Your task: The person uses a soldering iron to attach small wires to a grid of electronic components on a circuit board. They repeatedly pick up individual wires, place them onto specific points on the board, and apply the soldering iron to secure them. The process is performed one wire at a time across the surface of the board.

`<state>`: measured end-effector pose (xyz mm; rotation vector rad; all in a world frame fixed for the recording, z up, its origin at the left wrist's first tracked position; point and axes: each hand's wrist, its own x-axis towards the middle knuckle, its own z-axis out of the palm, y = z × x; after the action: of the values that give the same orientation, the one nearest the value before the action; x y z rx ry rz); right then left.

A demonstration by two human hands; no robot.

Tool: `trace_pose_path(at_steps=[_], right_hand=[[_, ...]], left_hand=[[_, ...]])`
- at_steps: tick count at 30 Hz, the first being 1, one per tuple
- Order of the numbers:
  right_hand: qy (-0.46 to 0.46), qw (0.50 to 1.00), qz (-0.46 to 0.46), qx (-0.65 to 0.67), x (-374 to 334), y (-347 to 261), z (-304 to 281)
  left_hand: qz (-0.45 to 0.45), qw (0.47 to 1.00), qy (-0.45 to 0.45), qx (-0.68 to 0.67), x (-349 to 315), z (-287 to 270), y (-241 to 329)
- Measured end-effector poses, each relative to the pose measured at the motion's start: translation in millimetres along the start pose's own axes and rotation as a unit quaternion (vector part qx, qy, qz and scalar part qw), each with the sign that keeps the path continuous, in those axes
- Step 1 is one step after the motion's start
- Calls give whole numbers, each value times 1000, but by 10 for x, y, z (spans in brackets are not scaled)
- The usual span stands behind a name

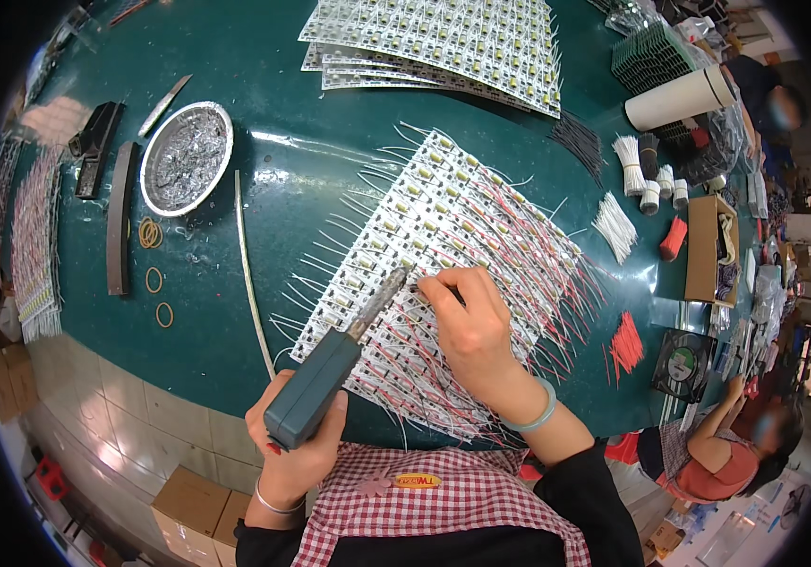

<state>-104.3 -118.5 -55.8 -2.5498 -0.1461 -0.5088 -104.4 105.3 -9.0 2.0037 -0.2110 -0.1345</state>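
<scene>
A white circuit board panel (367, 255) lies at an angle on the table in front of me. Rows of small parts cover it, with white wires along its left edge and red and white wires over its right side. My left hand (297, 435) is wrapped round a dark green soldering gun (315, 387). The gun's metal tip rests at or just above the middle of the panel. Close to that tip, my right hand (471, 326) has thumb and forefinger pinched together over the panel; what they hold is too small to make out.
Stacked panels (434, 42) lie at the far side. To the left are a silvery bowl of metal scraps (188, 159), rubber bands (154, 280), a dark bar (120, 217) and a pale strand (247, 274). Right: wire bundles (615, 227), red wires (626, 342), a small fan (684, 367), a carton (703, 248).
</scene>
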Motion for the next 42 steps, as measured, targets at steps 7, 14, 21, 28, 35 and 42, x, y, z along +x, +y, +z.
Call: trace_pose_path(at_steps=[7,14,21,28,35,42], right_hand=[[7,1000,-2,-1,2,-11,7],[6,1000,0,-4,-3,-10,1],[22,1000,-13,3,-7,-133,-128],[4,1000,-20,21,-46,-145,-22],[3,1000,-25,16,-65,-142,8],[0,999,-30,15,-54,-143,0]], left_hand=[[-22,999,0,-24,-9,-34,9],[-28,999,-1,-20,-31,-47,42],[-77,996,8,-44,-120,-120,-17],[-47,996,22,-68,-166,-103,-3],[-10,999,19,-46,-173,-96,-29],[6,999,20,-37,-166,-86,-36]])
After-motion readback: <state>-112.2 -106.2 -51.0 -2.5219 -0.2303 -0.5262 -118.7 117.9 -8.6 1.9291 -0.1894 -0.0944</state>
